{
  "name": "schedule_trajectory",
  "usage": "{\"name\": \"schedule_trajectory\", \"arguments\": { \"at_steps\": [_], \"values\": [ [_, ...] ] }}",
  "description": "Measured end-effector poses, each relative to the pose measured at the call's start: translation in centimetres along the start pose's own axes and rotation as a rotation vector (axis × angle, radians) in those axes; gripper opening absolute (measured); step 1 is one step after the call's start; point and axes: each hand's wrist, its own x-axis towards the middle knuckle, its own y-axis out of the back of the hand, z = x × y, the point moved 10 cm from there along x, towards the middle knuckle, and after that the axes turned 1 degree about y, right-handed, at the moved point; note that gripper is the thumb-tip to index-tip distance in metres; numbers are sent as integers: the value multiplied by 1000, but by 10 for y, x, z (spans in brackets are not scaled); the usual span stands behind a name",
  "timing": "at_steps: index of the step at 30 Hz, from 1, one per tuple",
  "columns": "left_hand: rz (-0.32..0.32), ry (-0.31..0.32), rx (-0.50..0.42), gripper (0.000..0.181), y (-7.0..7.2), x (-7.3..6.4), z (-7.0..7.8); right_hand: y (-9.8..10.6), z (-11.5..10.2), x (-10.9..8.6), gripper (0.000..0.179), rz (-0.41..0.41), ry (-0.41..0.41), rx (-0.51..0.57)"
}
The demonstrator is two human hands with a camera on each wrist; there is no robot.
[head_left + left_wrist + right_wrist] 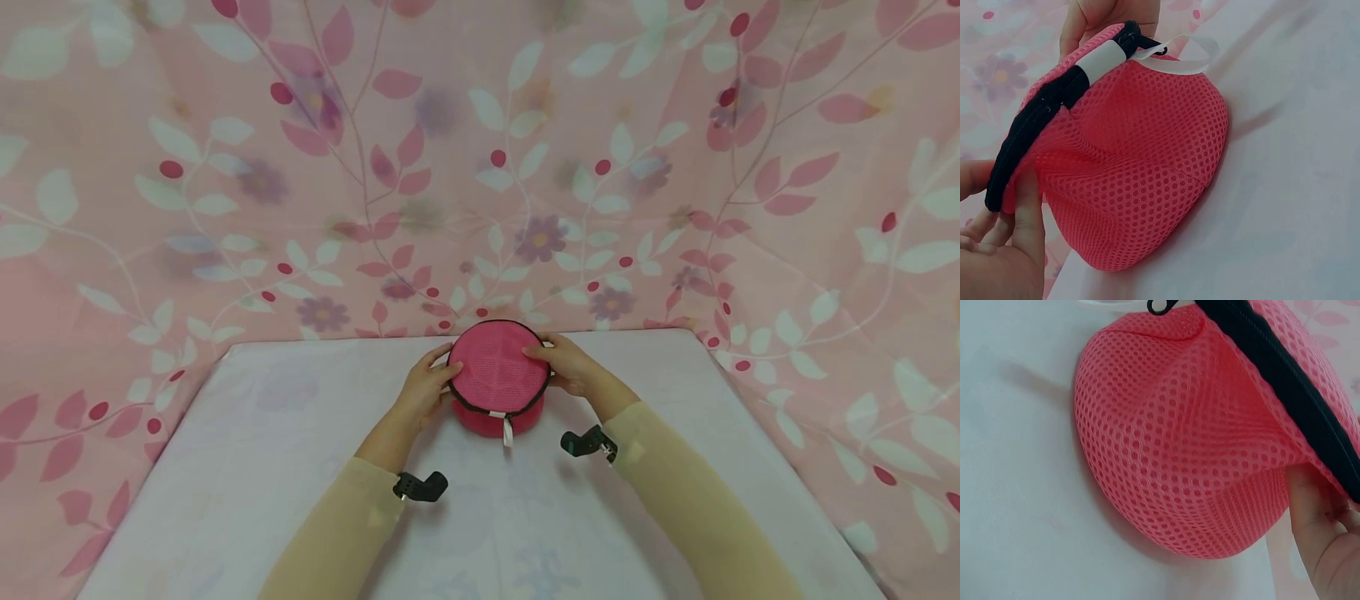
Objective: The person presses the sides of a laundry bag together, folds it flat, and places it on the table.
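A round pink mesh laundry bag point(499, 367) stands near the far side of the table, its flat lid tipped toward me. My left hand point(423, 387) pinches the left edge of the rim, thumb on the lid and fingers underneath. On the opposite edge my right hand point(573, 367) grips in the same way. In the left wrist view a black zipper point(1025, 125) runs round the rim, with a white tab point(1101, 64) and a white ribbon loop point(1194, 59). The right wrist view shows a dark zipper pull point(1159, 306) and the creased mesh side.
A white cloth with faint prints covers the table point(300, 467). Pink floral curtains point(465, 192) hang behind it and along both sides. Each wrist wears a small black camera, the left one point(422, 487) and the right one point(588, 442), close over the cloth.
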Motion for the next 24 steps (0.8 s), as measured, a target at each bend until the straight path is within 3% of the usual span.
{"name": "schedule_trajectory", "arguments": {
  "at_steps": [8, 24],
  "values": [
    [-8, -8, 109, 62, -1, -2, 4, 4, 0, -3, 63, -14, 0, -11],
    [-8, -9, 101, 60, -1, -2, 5, 3, 0, -2, 59, -15, 13, 9]
  ]
}}
